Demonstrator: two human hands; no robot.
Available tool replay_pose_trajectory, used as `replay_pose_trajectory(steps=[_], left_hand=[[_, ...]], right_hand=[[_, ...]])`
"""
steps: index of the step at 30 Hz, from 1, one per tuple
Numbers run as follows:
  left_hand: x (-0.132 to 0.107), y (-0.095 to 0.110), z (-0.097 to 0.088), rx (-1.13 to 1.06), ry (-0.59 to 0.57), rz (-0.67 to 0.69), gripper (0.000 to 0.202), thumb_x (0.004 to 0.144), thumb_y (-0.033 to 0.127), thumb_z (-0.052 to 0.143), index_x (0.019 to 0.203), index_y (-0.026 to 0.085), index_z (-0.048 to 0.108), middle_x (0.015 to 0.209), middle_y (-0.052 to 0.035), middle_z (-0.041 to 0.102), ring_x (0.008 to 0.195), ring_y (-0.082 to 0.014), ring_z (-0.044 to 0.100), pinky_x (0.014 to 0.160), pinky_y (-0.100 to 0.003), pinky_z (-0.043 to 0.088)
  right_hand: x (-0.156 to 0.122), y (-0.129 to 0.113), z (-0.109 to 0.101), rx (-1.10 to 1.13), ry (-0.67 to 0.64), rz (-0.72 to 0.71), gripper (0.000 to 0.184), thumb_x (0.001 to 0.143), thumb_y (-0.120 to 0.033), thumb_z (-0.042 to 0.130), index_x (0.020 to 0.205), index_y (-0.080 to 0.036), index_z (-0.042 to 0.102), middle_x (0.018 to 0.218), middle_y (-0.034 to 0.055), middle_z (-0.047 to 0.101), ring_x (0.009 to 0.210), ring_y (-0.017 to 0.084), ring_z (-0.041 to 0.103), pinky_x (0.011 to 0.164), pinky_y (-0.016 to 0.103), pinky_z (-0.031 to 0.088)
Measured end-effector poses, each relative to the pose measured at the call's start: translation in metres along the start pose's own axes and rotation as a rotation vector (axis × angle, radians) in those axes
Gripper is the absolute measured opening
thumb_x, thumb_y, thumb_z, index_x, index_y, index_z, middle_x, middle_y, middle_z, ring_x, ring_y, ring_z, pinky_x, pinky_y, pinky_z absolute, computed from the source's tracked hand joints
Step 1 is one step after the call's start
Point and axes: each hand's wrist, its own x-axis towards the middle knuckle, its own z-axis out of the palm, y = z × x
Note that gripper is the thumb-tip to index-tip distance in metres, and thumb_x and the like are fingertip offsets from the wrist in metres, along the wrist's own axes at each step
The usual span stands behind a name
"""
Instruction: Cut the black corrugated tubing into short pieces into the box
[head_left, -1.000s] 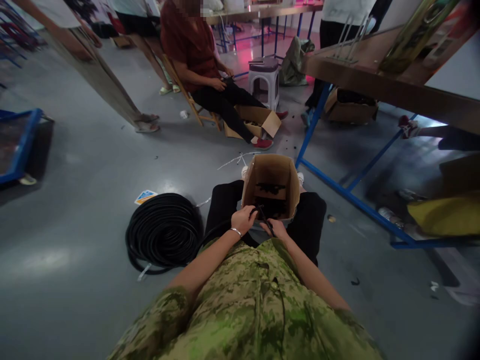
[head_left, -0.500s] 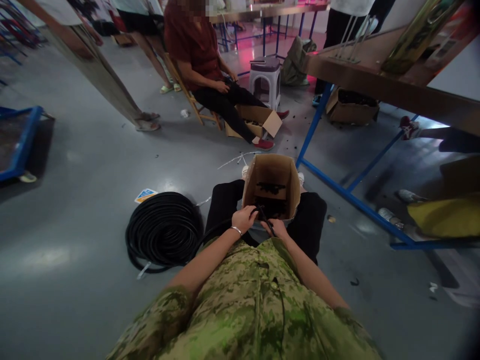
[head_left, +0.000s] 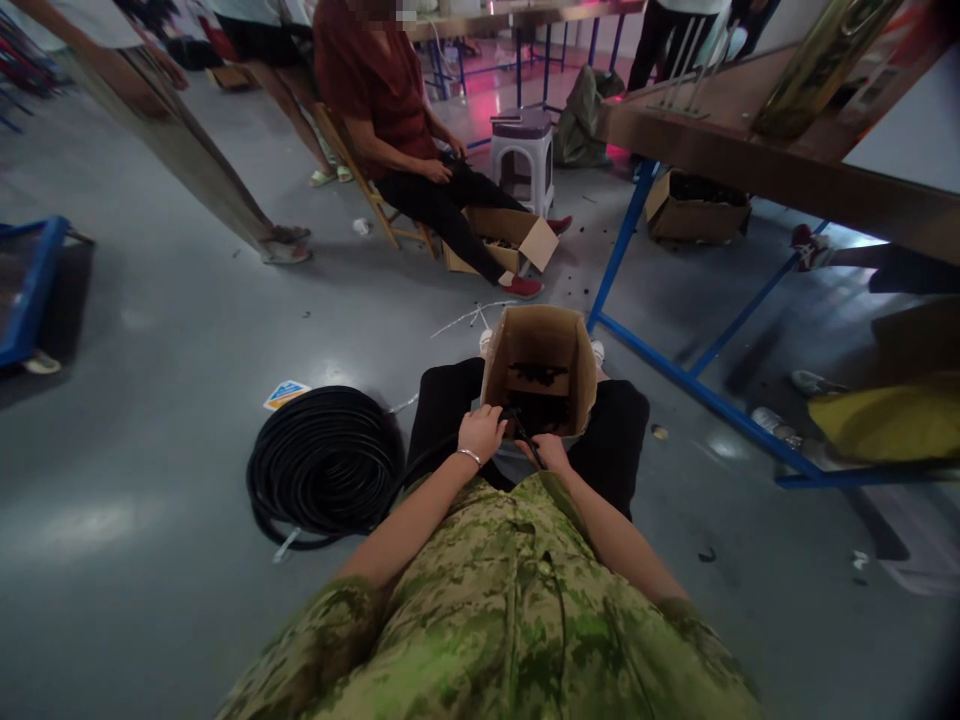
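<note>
My left hand (head_left: 481, 433) is closed around the end of a black hose (head_left: 510, 413) at the near edge of an open cardboard box (head_left: 501, 352). The hose seems to run back under my left forearm toward a large black hose coil (head_left: 326, 465) on the floor. Just to the right, my right hand (head_left: 550, 453) is closed on a slim dark tool (head_left: 529, 441); its tip meets the hose end, and its kind is too dark to make out. Inside the box, between my knees, lie short black pieces (head_left: 538, 410).
A blue-framed table (head_left: 675, 130) stands to the right, its leg bar crossing near my right knee. Ahead, a seated person (head_left: 375, 110) has a cardboard box (head_left: 540, 245) at their feet. A blue cart (head_left: 34, 290) is at far left. Scraps dot the floor.
The view has shifted slightly, moving the surroundings a little to the left in the picture. Both hands stay close together with the same hold on the hose and the dark tool.
</note>
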Motion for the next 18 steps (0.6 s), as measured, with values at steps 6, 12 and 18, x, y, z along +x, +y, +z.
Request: replay_pose_trajectory(steps=[6,12,18], left_hand=[[-0.001,-0.009,-0.006,0.04,-0.071,-0.016,0.029,0.092,0.037,0.043,0.103,0.018,0.062,0.099,-0.0121,0.066,0.093,-0.0245,0.062,0.085,-0.037,0.039],[-0.003,-0.009,0.004,-0.029,-0.055,-0.076,0.027,0.094,0.035,0.041,0.109,0.02,0.058,0.102,-0.0102,0.066,0.092,-0.0208,0.064,0.075,-0.029,0.044],[-0.004,-0.01,0.012,-0.038,-0.082,-0.126,0.026,0.092,0.035,0.044,0.106,0.02,0.059,0.099,-0.0092,0.068,0.084,-0.0208,0.066,0.068,-0.028,0.045]], right_hand=[[0.003,0.004,0.001,0.068,0.016,0.056,0.047,0.086,-0.054,0.053,0.067,-0.016,0.073,0.063,0.0082,0.068,0.068,0.02,0.064,0.055,0.023,0.036],[0.006,0.007,0.004,0.051,0.04,0.062,0.044,0.083,-0.052,0.057,0.066,-0.015,0.074,0.06,0.0073,0.067,0.068,0.02,0.065,0.055,0.022,0.038],[0.008,0.01,0.007,0.115,-0.014,0.121,0.045,0.083,-0.052,0.056,0.06,-0.016,0.071,0.052,0.0066,0.065,0.056,0.018,0.063,0.05,0.022,0.038]])
